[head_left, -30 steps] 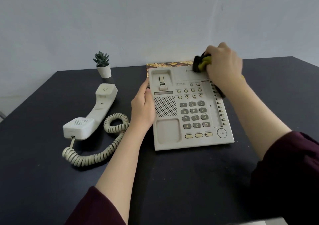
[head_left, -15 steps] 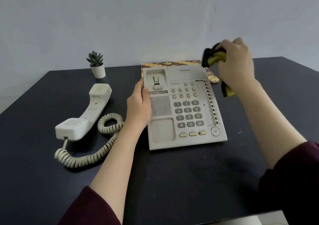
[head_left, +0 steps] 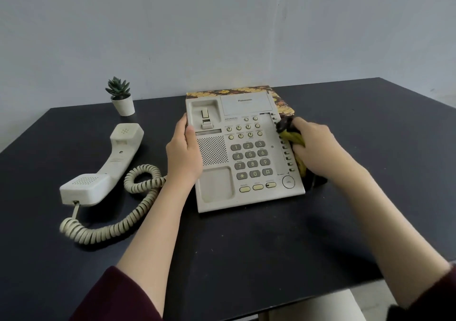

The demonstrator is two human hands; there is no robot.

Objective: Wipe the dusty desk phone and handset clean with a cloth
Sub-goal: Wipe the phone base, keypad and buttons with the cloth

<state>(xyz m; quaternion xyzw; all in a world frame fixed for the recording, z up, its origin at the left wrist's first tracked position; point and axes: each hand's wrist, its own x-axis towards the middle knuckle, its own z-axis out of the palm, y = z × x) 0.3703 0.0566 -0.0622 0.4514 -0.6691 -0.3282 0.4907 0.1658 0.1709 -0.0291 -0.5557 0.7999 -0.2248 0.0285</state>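
Gripping cloth (head_left: 292, 137) w/ right hand (head_left: 314, 148); left hand (head_left: 183, 155) holds phone (head_left: 244, 172).

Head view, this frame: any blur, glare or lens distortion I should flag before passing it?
Head view: lighting soft and even, no glare on the desk phone; faint shadows beside the handset; the right hand with the cloth is slightly motion-blurred; wide-angle bowing shows along the table edges; small key labels are too soft to read.

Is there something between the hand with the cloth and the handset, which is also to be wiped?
Yes. The phone base and the left hand gripping it lie between the right hand with the cloth and the handset.
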